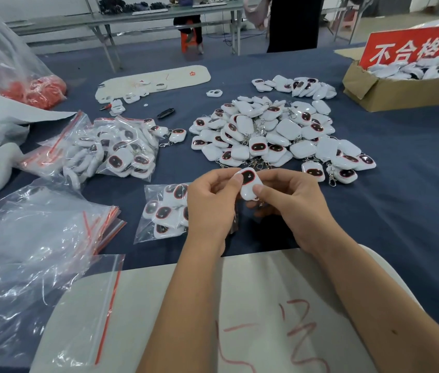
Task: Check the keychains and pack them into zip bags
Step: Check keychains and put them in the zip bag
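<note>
Both hands hold one white keychain (249, 184) with a dark red-rimmed face above the blue table. My left hand (210, 203) pinches its left edge with the thumb on top. My right hand (291, 203) pinches its lower right corner. A large heap of loose keychains (272, 133) lies just beyond the hands. A partly filled zip bag (163, 214) lies under my left hand. Filled zip bags (113, 149) are piled at the left. Empty zip bags (46, 238) with red seals are stacked at the near left.
A cardboard box (401, 90) with a red sign holds more keychains at the far right. A white board (240, 319) with red writing lies under my forearms. Another white board (156, 79) lies at the back. A big plastic bag (3, 63) fills the far left. A person stands behind the table.
</note>
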Tool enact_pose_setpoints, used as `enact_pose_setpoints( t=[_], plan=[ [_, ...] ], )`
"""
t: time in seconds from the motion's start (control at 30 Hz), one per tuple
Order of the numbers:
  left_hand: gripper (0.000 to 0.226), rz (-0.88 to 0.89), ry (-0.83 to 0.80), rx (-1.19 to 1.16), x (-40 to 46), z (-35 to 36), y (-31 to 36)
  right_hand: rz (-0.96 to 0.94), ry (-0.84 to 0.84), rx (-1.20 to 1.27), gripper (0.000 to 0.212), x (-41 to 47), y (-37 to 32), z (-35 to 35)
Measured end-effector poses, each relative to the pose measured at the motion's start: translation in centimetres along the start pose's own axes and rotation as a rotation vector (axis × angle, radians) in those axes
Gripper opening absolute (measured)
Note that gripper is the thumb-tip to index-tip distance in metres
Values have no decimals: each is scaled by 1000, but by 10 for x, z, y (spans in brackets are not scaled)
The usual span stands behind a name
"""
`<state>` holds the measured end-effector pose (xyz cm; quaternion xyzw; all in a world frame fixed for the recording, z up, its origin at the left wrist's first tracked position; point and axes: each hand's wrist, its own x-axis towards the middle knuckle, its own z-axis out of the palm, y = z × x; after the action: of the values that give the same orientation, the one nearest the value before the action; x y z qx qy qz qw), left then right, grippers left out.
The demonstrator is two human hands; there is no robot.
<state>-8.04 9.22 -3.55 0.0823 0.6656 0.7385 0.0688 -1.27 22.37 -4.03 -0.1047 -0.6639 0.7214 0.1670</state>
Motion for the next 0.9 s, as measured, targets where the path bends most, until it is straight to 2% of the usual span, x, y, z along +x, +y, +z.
enact_pose_setpoints(
  t=[0.13,0.37,0.53,0.9],
  plan=[
    [19,89,6,117,1,-2,1,-16,-28,-33,14,-1,0,2],
    [12,234,-83,238,-2,-3,2,-16,-18,-21,18,1,-1,4],
    [15,226,-148,270,-2,-3,2,-8,51,-52,10,2,2,3],
    [15,261,-134,282,-4,-4,5,-46,79,-98,10,1,0,5]
  ],
)
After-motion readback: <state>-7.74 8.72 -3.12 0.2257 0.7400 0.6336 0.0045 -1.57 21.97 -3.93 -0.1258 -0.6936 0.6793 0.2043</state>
